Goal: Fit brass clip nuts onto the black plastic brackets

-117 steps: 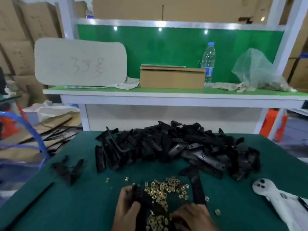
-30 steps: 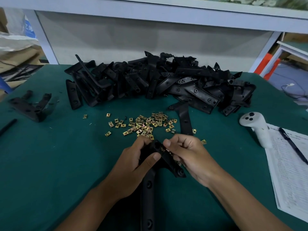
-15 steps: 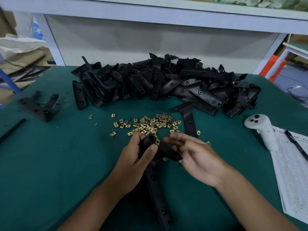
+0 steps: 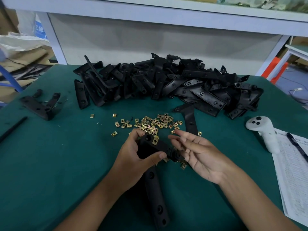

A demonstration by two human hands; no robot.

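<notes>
My left hand (image 4: 133, 157) grips a black plastic bracket (image 4: 155, 184) at its bend, thumb across the front. One arm of the bracket runs down toward me over the green mat. A brass clip nut (image 4: 155, 140) sits on the bracket's upper edge. My right hand (image 4: 198, 152) is just to the right, palm up with fingers spread and relaxed, holding nothing, its fingertips beside the bracket's short arm. A scatter of loose brass clip nuts (image 4: 153, 123) lies just beyond my hands. A big pile of black brackets (image 4: 166, 84) stretches across the far side of the mat.
A single bracket (image 4: 189, 119) lies right of the nuts. Another bracket (image 4: 40, 105) sits far left, with a black rod (image 4: 13, 129) near the left edge. A white controller (image 4: 265, 130), printed paper (image 4: 293, 172) and pen (image 4: 298, 147) lie at right.
The camera tilted down from the shelf to the mat. My right hand let go of the bracket and opened palm up. A clip nut now shows on the bracket's upper edge.
</notes>
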